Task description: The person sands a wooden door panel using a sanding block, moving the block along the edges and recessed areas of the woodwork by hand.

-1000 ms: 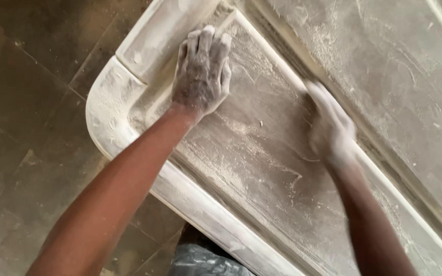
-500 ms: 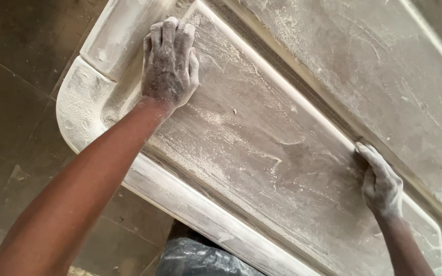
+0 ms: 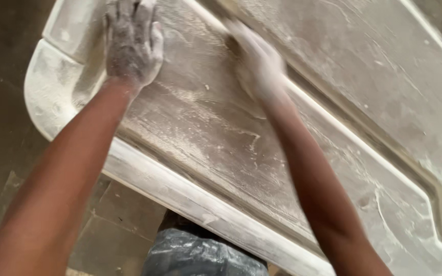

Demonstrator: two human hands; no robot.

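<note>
The dusty moulded panel (image 3: 190, 128) fills the frame from 9 o'clock to 4 o'clock, resting over a dark floor (image 3: 1, 102). The left hand (image 3: 131, 43) lies flat, fingers together, at 11 o'clock. The right hand (image 3: 257, 61) is blurred at 12 o'clock; I cannot tell its grip. The panel looks stiff, heavy, powder-slick; its rounded rim seems the best hold.
</note>
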